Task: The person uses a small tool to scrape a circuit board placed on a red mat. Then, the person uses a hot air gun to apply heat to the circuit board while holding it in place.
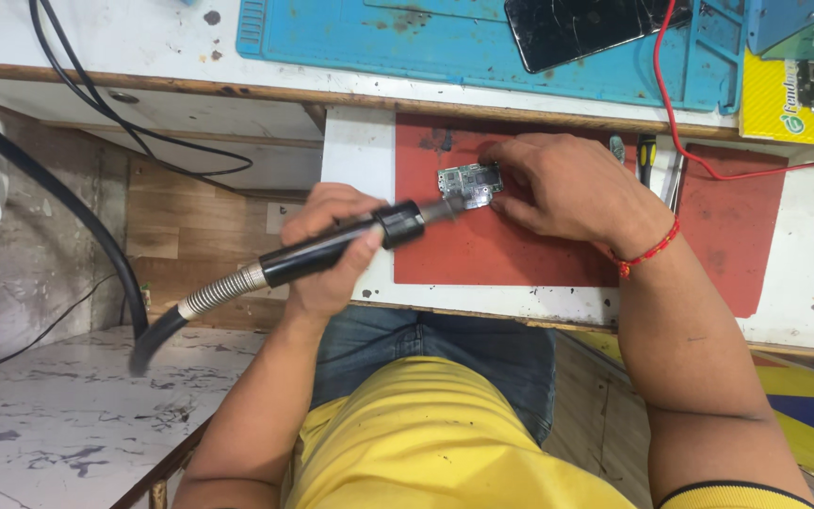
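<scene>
Partly hidden circuit board under right-hand fingers; left fingers clenched around hot-air wand.

Electronics repair workshop — blue work mat, hot-air handpiece, bare circuit board, red test lead.

Red mat, blue mat, black hot-air handle.
</scene>
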### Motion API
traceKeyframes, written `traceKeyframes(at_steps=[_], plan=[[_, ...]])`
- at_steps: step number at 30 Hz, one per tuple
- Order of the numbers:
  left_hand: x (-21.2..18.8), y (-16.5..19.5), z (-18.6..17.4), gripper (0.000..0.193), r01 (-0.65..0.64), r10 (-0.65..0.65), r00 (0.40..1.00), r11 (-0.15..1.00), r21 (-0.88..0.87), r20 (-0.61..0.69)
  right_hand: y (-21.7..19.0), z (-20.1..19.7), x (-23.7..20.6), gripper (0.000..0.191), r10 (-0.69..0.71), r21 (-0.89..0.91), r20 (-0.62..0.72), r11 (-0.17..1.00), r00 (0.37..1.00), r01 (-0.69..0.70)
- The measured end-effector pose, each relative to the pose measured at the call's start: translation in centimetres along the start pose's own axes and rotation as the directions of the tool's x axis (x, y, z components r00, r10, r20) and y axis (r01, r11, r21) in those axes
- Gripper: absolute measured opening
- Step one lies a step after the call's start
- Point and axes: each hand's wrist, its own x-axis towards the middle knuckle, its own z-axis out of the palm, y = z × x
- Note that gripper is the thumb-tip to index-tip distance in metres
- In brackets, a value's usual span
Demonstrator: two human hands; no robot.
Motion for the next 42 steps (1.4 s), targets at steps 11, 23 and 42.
traceKeyframes(at_steps=[11, 23, 42], plan=[[-0.4, -0.7, 0.4, 0.020, -0.028, 0.030, 0.998, 0.999, 0.022, -0.061, 0.1, 0.3, -0.1, 0.047, -0.032, -0.020, -0.021, 0.999, 0.999, 0.032], [-1.0, 0.1, -1.6, 0.026, -0.053, 0.054, 0.998, 0.998, -0.030, 0.023, 0.9, 0.1, 0.1, 0.033, -0.077, -0.024, -0.062, 0.997, 0.995, 0.076], [-1.0, -0.4, -1.3, 0.024, -0.010, 0.015, 0.997, 0.998, 0.069, -0.074, -0.2, 0.8, 0.9, 0.033, -0.073, -0.015, -0.057, 0.997, 0.996, 0.072]])
